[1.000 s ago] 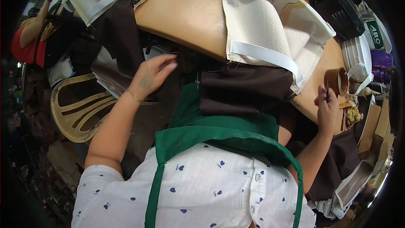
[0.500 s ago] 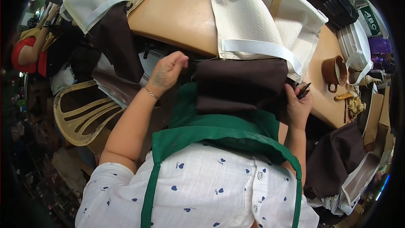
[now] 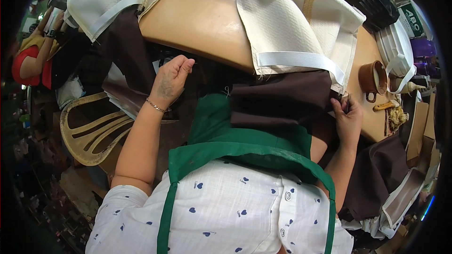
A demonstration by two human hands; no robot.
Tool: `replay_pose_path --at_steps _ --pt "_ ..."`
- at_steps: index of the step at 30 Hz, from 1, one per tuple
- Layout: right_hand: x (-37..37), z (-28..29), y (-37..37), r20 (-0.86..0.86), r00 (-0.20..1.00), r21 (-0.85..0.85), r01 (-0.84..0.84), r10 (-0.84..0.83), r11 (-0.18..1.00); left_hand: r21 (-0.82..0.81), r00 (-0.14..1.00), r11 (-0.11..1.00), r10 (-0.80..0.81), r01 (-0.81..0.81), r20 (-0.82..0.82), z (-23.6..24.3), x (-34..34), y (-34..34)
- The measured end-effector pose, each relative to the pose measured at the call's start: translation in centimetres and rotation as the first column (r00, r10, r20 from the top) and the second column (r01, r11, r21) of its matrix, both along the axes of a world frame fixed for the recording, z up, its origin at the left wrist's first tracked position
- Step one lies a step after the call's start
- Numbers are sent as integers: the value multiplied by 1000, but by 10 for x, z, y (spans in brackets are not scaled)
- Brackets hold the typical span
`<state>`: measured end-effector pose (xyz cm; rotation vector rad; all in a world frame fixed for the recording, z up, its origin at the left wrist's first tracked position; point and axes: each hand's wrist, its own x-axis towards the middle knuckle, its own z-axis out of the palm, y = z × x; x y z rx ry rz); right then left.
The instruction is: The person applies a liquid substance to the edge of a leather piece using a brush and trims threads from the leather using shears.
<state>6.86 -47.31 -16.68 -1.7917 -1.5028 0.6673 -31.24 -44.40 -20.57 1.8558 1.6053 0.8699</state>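
A cream quilted piece (image 3: pixel 287 23) with a white strap (image 3: pixel 294 60) lies over the front table edge; dark brown fabric (image 3: pixel 278 103) joined below it rests on my green-aproned lap. My left hand (image 3: pixel 172 80) is raised left of that fabric, closed in a pinch; whatever it holds, if anything, is too small to make out. My right hand (image 3: pixel 346 113) is at the fabric's right edge, closed on a small dark tool whose form is mostly hidden. A second cream piece (image 3: pixel 103 0) with brown fabric hangs over the table at the upper left.
A tan table (image 3: pixel 197 23) carries a brown mug (image 3: pixel 368 75), a wooden-handled brush (image 3: pixel 383 106), white bundles (image 3: pixel 395 49) and a black machine (image 3: pixel 365 7). A plastic chair (image 3: pixel 70 127) stands left, a co-worker (image 3: pixel 30 63) beyond it. Brown fabric (image 3: pixel 376 174) and cardboard sit at right.
My left hand closed and has lifted slightly. My right hand moved leftward from beside the mug to the fabric's edge, then slightly back to the right. The cream piece shifted left.
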Motion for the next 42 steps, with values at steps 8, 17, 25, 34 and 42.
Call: replay_pose_path --at_steps 8,17,25,34,42 --pt "23 23 -3 186 982 50 16 -25 999 -264 888 954 -243 145 -391 -7 -3 -4" --pt "-87 47 13 526 718 177 -616 456 768 -170 858 869 -489 465 -155 -45 49 -13" --pt "-79 21 5 549 688 -9 -562 474 827 -605 837 795 -305 -39 -455 -76 -79 -64" --pt "-62 39 -2 148 843 78 -531 517 844 -756 532 654 -653 37 -539 -66 -66 -54" --pt "32 29 -23 -537 800 72 360 -268 930 -17 744 803 -560 595 -364 98 53 30"
